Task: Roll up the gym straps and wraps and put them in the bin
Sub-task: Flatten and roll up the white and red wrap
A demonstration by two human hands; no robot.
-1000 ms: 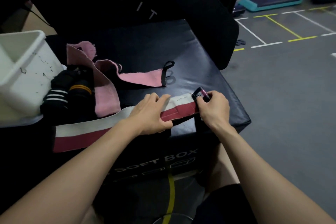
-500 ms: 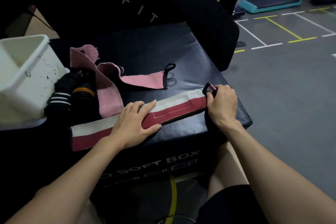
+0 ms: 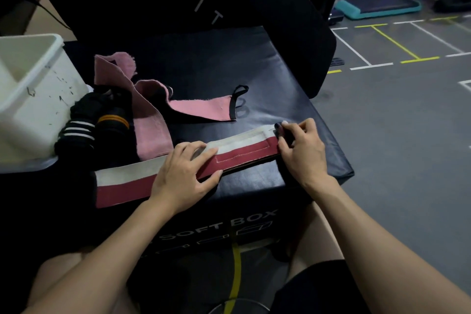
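Red-and-white wrap (image 3: 178,173) laid out flat along the near edge of the soft box (image 3: 267,99), its roll not yet begun.

Nearest, the left hand (image 3: 183,176) lies flat with straight fingers on the wrap's middle, while the right hand (image 3: 303,150) pinches its dark end tab by the box's corner. If the left hand lifts too soon, the band may slide off the edge, and a slack first turn would likely give a loose, crooked roll. Beyond lie the unrolled pink wrap (image 3: 153,120) and dark striped wraps (image 3: 96,127), bunched against the white bin (image 3: 28,99) at far left, which could snag.
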